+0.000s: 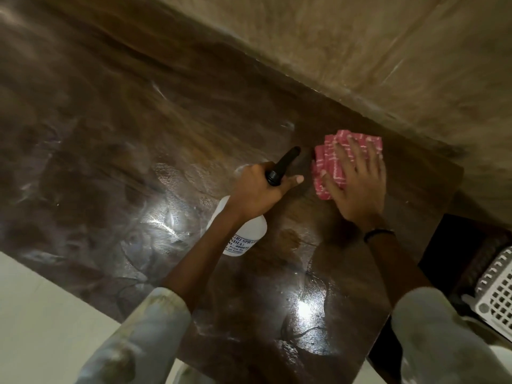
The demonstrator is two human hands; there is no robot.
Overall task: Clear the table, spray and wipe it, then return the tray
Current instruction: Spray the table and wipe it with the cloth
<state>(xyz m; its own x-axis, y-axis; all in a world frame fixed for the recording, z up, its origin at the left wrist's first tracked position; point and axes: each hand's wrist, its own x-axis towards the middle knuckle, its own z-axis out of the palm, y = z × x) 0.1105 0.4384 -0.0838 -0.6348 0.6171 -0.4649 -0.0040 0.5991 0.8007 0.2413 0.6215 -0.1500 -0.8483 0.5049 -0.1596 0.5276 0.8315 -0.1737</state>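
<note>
My left hand (259,187) grips a white spray bottle (243,234) by its black trigger head (282,166), the nozzle pointing toward the far right of the glossy dark brown table (110,162). My right hand (357,181) lies flat with fingers spread on a folded red cloth with white stripes (329,162), pressing it onto the tabletop near the far right corner. Wet glare patches shine on the table in front of me. No tray is in view.
A beige wall (360,51) runs along the table's far edge. A white perforated basket (496,292) sits low at the right, beside a dark object. Pale floor (41,314) shows at the lower left beyond the table's near edge.
</note>
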